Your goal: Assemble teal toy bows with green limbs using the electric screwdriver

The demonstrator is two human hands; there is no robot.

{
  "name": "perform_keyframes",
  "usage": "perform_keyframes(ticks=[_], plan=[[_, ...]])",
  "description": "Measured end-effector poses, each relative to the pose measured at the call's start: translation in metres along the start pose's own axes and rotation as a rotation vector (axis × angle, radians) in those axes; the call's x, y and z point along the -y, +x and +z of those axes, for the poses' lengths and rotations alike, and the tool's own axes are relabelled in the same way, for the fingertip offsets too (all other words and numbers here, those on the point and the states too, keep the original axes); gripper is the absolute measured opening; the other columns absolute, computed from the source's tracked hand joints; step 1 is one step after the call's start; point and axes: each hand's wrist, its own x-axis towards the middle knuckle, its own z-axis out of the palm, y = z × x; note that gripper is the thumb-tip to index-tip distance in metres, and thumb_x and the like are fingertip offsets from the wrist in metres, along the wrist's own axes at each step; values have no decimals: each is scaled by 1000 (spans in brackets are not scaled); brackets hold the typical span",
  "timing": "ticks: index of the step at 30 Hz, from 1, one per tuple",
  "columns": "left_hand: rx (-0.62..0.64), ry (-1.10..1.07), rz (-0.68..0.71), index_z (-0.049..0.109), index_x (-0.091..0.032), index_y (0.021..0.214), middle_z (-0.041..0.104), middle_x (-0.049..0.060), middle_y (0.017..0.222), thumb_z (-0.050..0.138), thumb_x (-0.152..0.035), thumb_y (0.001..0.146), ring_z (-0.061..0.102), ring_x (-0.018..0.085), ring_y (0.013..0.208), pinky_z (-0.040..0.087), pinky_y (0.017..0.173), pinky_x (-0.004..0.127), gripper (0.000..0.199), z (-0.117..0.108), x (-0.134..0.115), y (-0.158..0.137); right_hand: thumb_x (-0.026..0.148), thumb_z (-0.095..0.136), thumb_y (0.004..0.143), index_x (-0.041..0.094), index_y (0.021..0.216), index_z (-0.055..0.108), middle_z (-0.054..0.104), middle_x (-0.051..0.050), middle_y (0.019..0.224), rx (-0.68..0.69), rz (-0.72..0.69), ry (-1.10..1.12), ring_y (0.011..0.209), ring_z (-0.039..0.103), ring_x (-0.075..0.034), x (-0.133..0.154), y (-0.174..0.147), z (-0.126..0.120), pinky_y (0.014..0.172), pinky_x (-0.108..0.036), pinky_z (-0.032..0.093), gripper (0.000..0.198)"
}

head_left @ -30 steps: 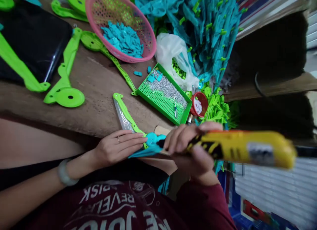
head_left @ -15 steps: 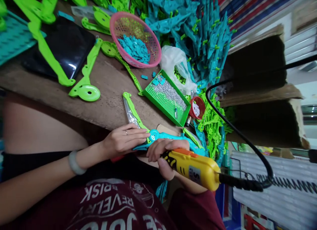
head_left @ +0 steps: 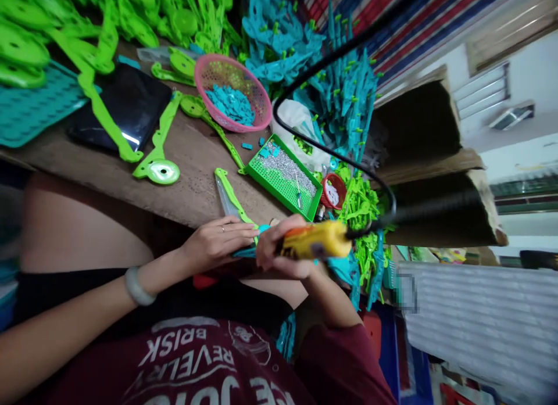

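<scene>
My left hand (head_left: 220, 237), fingers together with a ring on one, lies over a plastic piece with a lime-green arm (head_left: 235, 200) and a blue part. A clear film-like strip (head_left: 224, 199) runs along the green arm. My right hand (head_left: 282, 248) is wrapped round a yellow and black electric screwdriver (head_left: 318, 239), blurred by motion, right beside the left hand. Its tip is hidden by the fingers, so I cannot tell whether it touches the piece. Beyond the hands stands a green perforated tray (head_left: 279, 187) with small metal screws (head_left: 285, 171) and a thin screwdriver (head_left: 298, 190).
A pink basket (head_left: 198, 82) holds blue pieces (head_left: 231, 103). Next to the tray are a red basket (head_left: 341, 193) and a white plastic bag (head_left: 290, 115). Heaps of green parts (head_left: 174, 21) and blue parts (head_left: 349, 103) line the back. The screwdriver's black cord (head_left: 322, 143) arches across.
The yellow screwdriver has swung up, its rear end now higher and further left, and its cord has shifted left. My right hand now covers the blue part. The view has shifted slightly.
</scene>
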Motion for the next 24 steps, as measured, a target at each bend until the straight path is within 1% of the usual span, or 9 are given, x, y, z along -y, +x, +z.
perform_keyframes(ticks=[3,5,7,9,13,15,17,21,24], plan=[[146,63,18,62,-17,122,70,9,127,54,-24,99,62,23,124,46,109,42,25,-31,10,-8,54,66,74,30,101,41,45,13,49,-187,-231,146,37,48,-13,30,26,-30,42,-27,44,44],[244,163,-8,61,-20,125,66,9,134,56,-32,98,58,27,128,43,111,48,30,-52,10,-9,44,65,76,28,104,44,48,11,57,-351,-280,40,45,51,-12,37,44,-61,50,-28,47,38],[279,242,-39,61,-21,125,62,11,139,60,-37,95,55,31,132,42,111,51,34,-60,2,0,38,67,76,25,100,46,52,9,66,-438,-276,-76,52,55,-11,29,57,-92,57,-28,48,34],[287,256,-44,60,-19,126,61,13,139,59,-37,95,56,31,130,44,109,48,36,-47,-13,20,37,67,75,24,95,47,53,7,73,-528,-233,-162,59,56,-10,14,68,-116,63,-28,48,31],[488,374,-13,56,-11,128,65,19,128,61,-32,93,61,32,118,48,99,46,42,24,-40,65,33,70,77,22,102,48,58,2,89,-549,-115,-342,84,58,-13,-4,64,-146,83,-30,49,35],[569,432,22,60,-10,121,69,18,110,60,-26,92,65,32,104,51,89,43,33,52,-42,79,30,70,79,21,110,49,60,-2,98,-498,-66,-481,91,57,-15,-1,37,-159,88,-33,48,39],[609,452,60,62,-11,115,68,15,97,56,-22,94,65,30,90,52,78,40,25,62,-37,80,30,69,80,18,109,53,60,-4,98,-397,3,-630,90,56,-17,4,-9,-173,86,-34,48,35],[602,495,146,59,-11,121,66,15,99,47,-22,98,64,30,86,52,74,40,29,43,-28,62,33,75,76,16,96,64,64,-2,85,-204,160,-680,76,58,-17,-2,-124,-190,74,-32,49,29],[521,515,233,51,-10,135,66,17,108,48,-22,98,64,31,92,52,81,43,39,22,-30,51,43,75,79,15,115,65,70,-8,99,-134,265,-541,84,64,-19,-13,-179,-180,73,-31,51,47]])
